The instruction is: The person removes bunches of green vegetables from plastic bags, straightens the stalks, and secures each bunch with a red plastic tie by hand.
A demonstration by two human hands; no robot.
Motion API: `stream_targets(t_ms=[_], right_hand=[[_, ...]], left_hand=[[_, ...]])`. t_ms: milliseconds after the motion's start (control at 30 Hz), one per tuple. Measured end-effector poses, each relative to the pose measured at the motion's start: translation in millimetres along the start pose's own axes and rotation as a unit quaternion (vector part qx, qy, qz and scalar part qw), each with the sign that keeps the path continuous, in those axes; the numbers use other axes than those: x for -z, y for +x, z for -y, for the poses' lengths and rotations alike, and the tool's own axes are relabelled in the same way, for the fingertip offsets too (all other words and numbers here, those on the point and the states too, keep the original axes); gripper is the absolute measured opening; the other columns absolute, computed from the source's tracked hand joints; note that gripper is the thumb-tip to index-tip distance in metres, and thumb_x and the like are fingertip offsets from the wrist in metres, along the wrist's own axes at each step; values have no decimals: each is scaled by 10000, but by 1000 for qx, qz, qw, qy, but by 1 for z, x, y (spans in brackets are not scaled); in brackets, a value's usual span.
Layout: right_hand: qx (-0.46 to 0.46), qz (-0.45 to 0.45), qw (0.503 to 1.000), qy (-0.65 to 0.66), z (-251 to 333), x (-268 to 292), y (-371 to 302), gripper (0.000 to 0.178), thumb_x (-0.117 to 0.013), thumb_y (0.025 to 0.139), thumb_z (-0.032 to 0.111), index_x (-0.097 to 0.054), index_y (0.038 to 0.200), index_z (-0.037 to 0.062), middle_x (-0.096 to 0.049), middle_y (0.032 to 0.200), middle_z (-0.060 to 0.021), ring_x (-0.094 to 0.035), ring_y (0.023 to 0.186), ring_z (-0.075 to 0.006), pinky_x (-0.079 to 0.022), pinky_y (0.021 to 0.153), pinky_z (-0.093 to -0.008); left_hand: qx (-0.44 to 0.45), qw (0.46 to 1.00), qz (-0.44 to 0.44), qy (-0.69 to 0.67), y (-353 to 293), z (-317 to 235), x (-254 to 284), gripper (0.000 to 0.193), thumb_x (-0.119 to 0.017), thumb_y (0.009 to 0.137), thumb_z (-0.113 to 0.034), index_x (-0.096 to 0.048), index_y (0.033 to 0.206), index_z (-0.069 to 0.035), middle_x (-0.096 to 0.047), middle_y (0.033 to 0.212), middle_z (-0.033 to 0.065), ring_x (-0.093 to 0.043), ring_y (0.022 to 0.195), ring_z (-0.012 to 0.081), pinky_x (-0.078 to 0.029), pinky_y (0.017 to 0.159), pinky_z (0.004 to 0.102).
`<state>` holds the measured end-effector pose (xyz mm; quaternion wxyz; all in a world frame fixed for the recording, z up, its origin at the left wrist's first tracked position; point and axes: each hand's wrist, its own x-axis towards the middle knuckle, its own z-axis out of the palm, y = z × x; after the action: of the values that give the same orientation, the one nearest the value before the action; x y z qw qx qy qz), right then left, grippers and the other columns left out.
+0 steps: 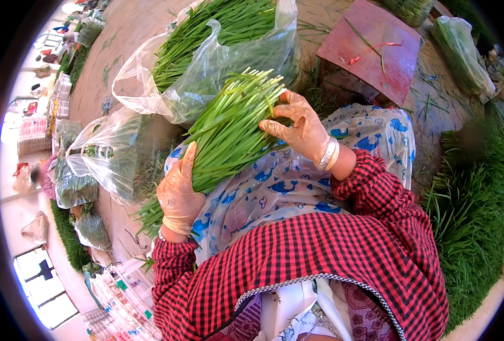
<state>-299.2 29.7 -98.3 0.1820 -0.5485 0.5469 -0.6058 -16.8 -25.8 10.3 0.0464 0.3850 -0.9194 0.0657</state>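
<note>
A thick bunch of garlic chives (229,128) lies tilted across my lap, its pale cut ends pointing up and away. My left hand (181,193), in a thin translucent glove, grips the leafy lower part with the thumb along its upper side. At the bunch's right edge, just below the cut ends, my gloved right hand (297,124) has its thumb and fingers bent in a pinch on the stems. Under the bunch is a clear plastic sheet with blue prints (297,187), covering my lap.
Ahead stands an open clear plastic bag (246,62) of chives; another tied bag (115,159) sits left. A reddish square board (371,42) at front right carries a red strip (366,54). A big chive heap (474,227) lies right, and a bagged bundle (462,57) far right.
</note>
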Motion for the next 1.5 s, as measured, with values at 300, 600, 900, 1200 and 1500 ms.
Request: stream_targets(t_ms=[300, 600, 900, 1200, 1500], right_hand=[[-136, 273, 930, 206, -10, 59, -30, 198, -700, 914, 233, -676, 905, 36, -639, 829, -56, -601, 802, -146, -480, 722, -323], [-91, 245, 905, -336, -53, 108, -37, 385, -753, 801, 227, -684, 1156, 93, -693, 1080, -139, -654, 974, -358, -533, 833, -432], [193, 129, 952, -198, 58, 1, 16, 786, -803, 746, 363, -515, 1437, 125, -451, 1491, -158, -338, 1437, -348, -277, 1191, -477], [-194, 141, 921, 306, 46, 32, 23, 335, -533, 1054, 327, -647, 968, 25, -527, 608, 37, -538, 502, -57, -493, 519, -232], [-206, 115, 965, 111, 12, 79, 14, 395, -527, 1048, 405, -659, 935, 49, -501, 573, 24, -495, 460, -74, -399, 471, -240]], left_hand=[[-38, 998, -45, 32, -6, 20, -3, 881, -744, 646, -46, -493, 1475, -206, -661, 1097, 80, -670, 936, 283, -531, 747, 373], [-40, 998, -3, 54, -5, 17, 1, 834, -782, 713, -133, -474, 1487, -172, -675, 1165, 87, -675, 1008, 293, -540, 821, 377], [-81, 993, -16, 83, 2, 14, 3, 820, -751, 714, -113, -479, 1484, -189, -659, 1146, 75, -663, 954, 281, -529, 775, 383], [-113, 988, -38, 101, -14, 26, -1, 765, -704, 746, -110, -491, 1473, -216, -649, 1136, 70, -655, 929, 259, -521, 737, 377], [-166, 979, -65, 94, -12, 16, -4, 723, -661, 757, -58, -524, 1445, -235, -650, 1142, 73, -658, 926, 252, -534, 764, 361]])
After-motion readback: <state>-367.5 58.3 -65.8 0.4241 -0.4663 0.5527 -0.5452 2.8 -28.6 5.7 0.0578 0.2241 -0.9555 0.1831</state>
